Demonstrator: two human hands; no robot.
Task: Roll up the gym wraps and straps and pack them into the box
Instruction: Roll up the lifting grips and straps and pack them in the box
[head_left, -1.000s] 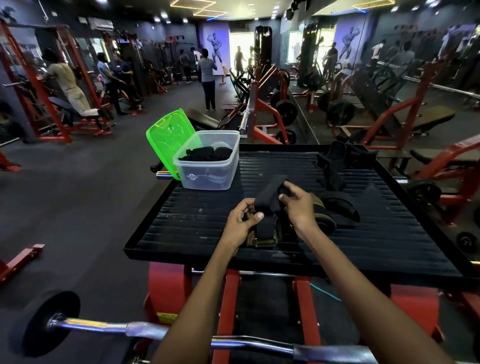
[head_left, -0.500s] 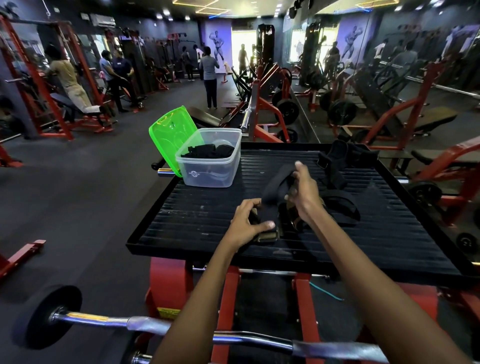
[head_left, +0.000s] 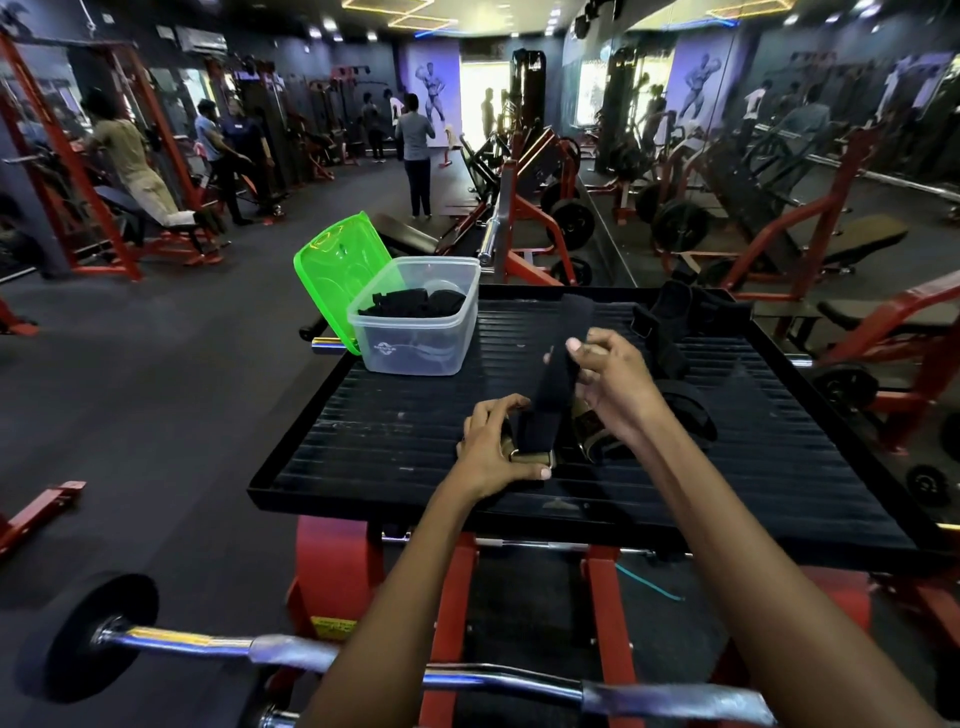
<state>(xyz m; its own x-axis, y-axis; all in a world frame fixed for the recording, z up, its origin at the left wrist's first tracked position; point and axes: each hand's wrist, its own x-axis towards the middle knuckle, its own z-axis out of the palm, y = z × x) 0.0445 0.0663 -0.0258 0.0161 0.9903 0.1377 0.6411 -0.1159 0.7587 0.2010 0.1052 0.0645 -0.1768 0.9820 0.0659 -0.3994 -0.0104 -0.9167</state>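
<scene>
1. At the centre of the frame, a black strap (head_left: 553, 374) is held stretched between two hands above a black ribbed platform (head_left: 395, 436).
2. The near end of the strap, beside a metal buckle (head_left: 530, 457), is gripped by the left hand (head_left: 496, 449), whose fingers are curled over it with the thumb pressed along the lower edge.
3. Farther up, the strap is pinched by the right hand (head_left: 610, 382) between the thumb and the curled fingers; beyond this pinch the free end is seen rising toward the upper centre of the platform.
4. Under the right hand, an olive and black wrap (head_left: 587, 436) is laid on the platform, and further black straps (head_left: 670, 332) are piled toward the upper right of it.
5. At the upper left corner of the platform, a clear plastic box (head_left: 421, 332) is set upright, with dark rolled wraps (head_left: 415, 304) already placed inside.
6. Against the left side of the box, a green translucent lid (head_left: 332, 270) is leaned at a tilt.
7. Along the bottom of the frame, a chrome barbell (head_left: 208, 644) with a black plate is seen crossing in front of the forearms.
</scene>
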